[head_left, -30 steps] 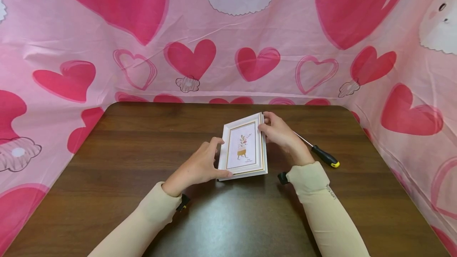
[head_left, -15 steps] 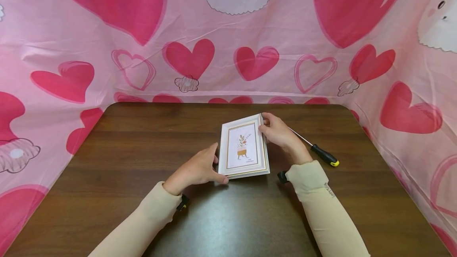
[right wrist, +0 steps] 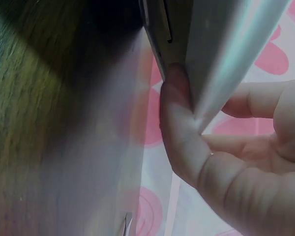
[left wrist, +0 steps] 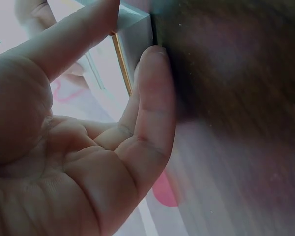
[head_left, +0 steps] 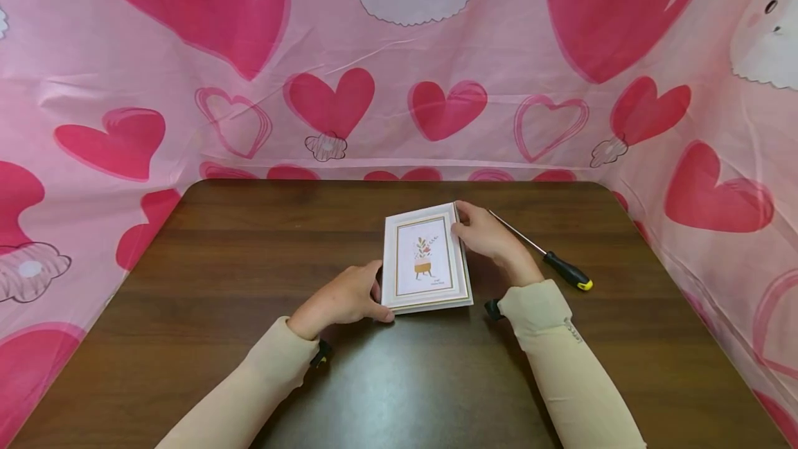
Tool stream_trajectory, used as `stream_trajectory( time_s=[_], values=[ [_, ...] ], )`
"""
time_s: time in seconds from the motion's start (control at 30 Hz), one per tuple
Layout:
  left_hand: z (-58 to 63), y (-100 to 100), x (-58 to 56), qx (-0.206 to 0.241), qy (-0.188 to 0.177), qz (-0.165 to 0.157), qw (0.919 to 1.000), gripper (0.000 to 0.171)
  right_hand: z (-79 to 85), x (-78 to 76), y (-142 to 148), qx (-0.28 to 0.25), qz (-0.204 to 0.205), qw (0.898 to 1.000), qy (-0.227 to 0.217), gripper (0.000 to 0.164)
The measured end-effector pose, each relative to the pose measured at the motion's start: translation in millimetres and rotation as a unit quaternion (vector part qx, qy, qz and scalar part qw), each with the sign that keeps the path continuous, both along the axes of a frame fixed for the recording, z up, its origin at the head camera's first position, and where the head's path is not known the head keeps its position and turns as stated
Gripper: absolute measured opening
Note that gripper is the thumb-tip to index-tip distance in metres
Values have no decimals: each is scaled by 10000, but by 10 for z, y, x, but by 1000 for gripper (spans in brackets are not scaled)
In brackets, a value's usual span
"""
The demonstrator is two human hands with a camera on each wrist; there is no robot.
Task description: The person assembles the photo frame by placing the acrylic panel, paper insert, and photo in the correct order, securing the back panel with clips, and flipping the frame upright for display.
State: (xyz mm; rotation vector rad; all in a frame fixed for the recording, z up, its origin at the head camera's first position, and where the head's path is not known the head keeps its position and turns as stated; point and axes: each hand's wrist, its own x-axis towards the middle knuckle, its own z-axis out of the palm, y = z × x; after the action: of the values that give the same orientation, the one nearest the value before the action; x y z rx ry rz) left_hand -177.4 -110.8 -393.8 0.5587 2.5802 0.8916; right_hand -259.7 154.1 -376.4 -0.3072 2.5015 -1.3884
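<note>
A white picture frame [head_left: 391, 262] with gold inner trim lies face up in the head view, showing a print [head_left: 424, 255] of a plant in a pot on legs. My left hand [head_left: 343, 296] holds its lower left corner, thumb at the bottom edge and curved fingers at the left side. The right hand [head_left: 486, 231] pinches the upper right edge, thumb on the front and fingers curled behind. In the right wrist view, the frame's side [right wrist: 214, 54] stands raised off the table, with a fingertip [right wrist: 177, 81] under its back.
Right of the frame, a screwdriver [head_left: 564, 270] with a black and yellow handle lies on the dark wooden table [head_left: 262, 227]. Its shaft points toward the right hand. Pink heart-patterned cloth [head_left: 386, 109] hangs around the table's back and sides.
The frame has tilted down to lie flatter. My left fingers have slid down its left side toward the lower corner. My right hand has lowered slightly with its edge, still gripping it.
</note>
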Motion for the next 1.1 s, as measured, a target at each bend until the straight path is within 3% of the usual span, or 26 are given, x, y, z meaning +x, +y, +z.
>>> stream_trajectory(
  time_s=[0.13,0.5,1.1],
  values=[
    [-4,-5,4,24,12,-17,10000,60,-41,-15,17,75,192,9998,-8,45],
    [-1,11,12,-37,-27,98,9999,68,-62,13,34,839,157,9962,-154,61],
    [-6,54,30,-41,3,99,9999,78,-121,22,62,963,231,9938,-498,60]
  ],
)
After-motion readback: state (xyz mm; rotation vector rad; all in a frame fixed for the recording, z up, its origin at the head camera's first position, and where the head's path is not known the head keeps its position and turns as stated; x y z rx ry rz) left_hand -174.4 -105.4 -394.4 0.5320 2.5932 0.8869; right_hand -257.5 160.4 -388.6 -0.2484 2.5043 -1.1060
